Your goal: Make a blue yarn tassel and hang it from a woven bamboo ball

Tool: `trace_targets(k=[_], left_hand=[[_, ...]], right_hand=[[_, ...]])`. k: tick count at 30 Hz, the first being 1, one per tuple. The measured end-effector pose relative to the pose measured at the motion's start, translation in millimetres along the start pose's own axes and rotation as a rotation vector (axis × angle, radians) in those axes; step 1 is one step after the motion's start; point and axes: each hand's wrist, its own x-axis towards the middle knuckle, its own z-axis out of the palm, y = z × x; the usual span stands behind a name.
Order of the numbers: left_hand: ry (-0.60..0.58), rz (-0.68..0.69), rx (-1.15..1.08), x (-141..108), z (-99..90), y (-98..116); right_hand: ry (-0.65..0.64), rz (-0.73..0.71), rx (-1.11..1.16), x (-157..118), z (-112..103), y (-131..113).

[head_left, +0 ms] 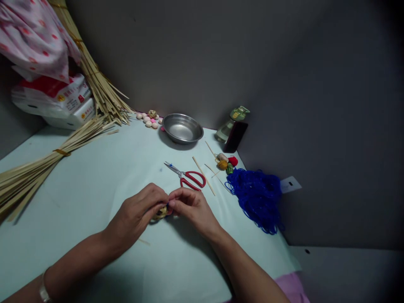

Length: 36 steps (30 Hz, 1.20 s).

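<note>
A small, rounded piece of pale gold woven straw (160, 213) is held low over a pale blue-green table top (78, 198), toward the near side. It is pinched from the left by the left hand (135, 214) and from the right by the right hand (192, 210). Both grips are closed on it, the hands meeting so that most of the piece is hidden. A speck of blue (168, 204) is seen where they meet. Good control is afforded by this short pinch, with the wrists kept low and the work held close to the surface.

Just beyond lie red-handled steel scissors (193, 180) and a thin, straight wooden splint (203, 176). To the right, a tangled heap of glossy blue cord (255, 200) is piled. To the left, a long bundle of dry, flat straw strips (28, 181) is bound with a band. A shallow steel bowl (182, 128) stands at the far edge.
</note>
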Motion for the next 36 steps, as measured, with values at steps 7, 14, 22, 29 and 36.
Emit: trace_targets(k=[7, 14, 22, 29, 36], left_hand=[[-0.009, -0.006, -0.015, 0, -1.6, 2], [-0.024, 0.036, 0.002, 0, -1.8, 4], [-0.093, 0.026, -0.033, 4, -4.1, 7], [-0.133, -0.133, -0.027, 0, 2.4, 4], [-0.151, -0.309, -0.061, -1, 6.1, 10]], right_hand=[[-0.028, 0.038, 0.036, 0, -1, -1], [-0.081, 0.083, 0.047, 0, -8, 0], [-0.110, 0.074, 0.033, 0, -7, -4], [0.084, -0.054, -0.053, 2, -1, -2], [0.107, -0.066, 0.004, 2, 0, -6]])
